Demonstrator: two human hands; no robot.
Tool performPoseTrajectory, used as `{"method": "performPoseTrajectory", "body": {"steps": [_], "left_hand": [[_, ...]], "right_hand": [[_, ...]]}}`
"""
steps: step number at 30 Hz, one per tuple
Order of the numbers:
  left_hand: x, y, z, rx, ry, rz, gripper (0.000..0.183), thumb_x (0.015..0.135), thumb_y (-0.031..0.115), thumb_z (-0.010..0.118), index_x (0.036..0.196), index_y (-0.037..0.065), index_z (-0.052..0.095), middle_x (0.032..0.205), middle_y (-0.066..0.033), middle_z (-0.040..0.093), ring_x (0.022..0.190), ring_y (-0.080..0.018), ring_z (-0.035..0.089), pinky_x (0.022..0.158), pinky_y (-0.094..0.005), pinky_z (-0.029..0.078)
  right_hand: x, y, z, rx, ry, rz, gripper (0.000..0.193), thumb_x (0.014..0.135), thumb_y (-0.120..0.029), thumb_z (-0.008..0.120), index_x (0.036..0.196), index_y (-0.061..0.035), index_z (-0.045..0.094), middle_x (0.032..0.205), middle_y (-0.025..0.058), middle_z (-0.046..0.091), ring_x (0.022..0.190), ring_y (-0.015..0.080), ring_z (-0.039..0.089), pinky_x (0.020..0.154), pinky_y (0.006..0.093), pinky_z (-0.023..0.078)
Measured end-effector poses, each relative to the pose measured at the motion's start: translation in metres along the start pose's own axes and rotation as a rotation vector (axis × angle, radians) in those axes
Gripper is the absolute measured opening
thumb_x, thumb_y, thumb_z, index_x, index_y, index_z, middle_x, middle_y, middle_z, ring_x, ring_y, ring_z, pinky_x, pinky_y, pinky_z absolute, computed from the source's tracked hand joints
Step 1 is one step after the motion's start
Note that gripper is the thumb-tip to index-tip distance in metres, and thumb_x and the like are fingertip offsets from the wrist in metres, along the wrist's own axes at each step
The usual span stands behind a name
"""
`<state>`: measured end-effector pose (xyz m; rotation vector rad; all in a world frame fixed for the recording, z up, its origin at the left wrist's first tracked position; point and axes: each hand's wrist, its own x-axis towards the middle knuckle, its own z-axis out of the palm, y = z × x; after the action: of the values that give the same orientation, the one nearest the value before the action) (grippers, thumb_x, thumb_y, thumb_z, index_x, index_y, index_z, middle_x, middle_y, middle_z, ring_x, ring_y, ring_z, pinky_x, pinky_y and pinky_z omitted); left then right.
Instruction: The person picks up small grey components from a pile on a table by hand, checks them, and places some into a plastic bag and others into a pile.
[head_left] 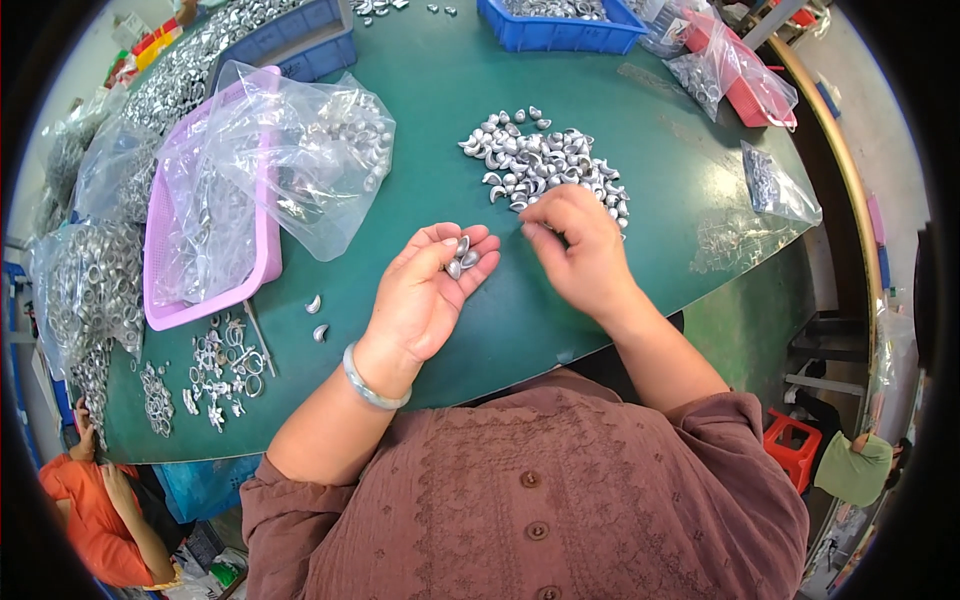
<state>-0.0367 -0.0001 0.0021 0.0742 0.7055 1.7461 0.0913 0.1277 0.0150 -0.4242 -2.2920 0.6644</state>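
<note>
My left hand [428, 290] lies palm up over the green table [640, 220], cupping a few small curved silver metal pieces [460, 256] on its fingers. My right hand [578, 245] is palm down just right of it, fingertips pinched at the near edge of a heap of the same silver pieces [540, 160]. Whether a piece is between those fingertips cannot be made out. A pale bangle sits on my left wrist.
A pink tray [265, 250] under clear plastic bags of metal parts stands left. Loose rings and clips [215, 365] lie near the front left edge. Blue bins [560, 30] and a red tray [745, 90] stand at the back. Another person in orange [90, 510] sits lower left.
</note>
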Motion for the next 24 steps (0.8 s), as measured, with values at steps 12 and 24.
{"method": "performPoseTrajectory", "body": {"steps": [12,24], "left_hand": [[-0.002,0.006,0.000,0.105,0.032,-0.083,0.018,0.084,0.012,0.048,0.096,0.000,0.053,0.080,-0.0057,0.053,0.066,-0.0142,0.050,0.054,-0.0223,0.040],[-0.006,-0.002,0.006,0.380,-0.001,-0.105,0.015,0.083,0.017,0.057,0.093,0.006,0.056,0.074,0.0003,0.054,0.059,-0.0070,0.049,0.049,-0.0177,0.038]], "right_hand": [[0.016,0.006,0.007,-0.495,-0.128,-0.056,0.012,0.063,-0.014,0.065,0.068,-0.0046,0.060,0.085,0.0056,0.050,0.086,0.0230,0.044,0.076,0.0352,0.033],[0.011,-0.010,0.002,0.134,-0.113,-0.166,0.015,0.063,0.000,0.061,0.076,-0.0055,0.056,0.080,0.0058,0.054,0.078,0.0255,0.050,0.068,0.0345,0.041]]}}
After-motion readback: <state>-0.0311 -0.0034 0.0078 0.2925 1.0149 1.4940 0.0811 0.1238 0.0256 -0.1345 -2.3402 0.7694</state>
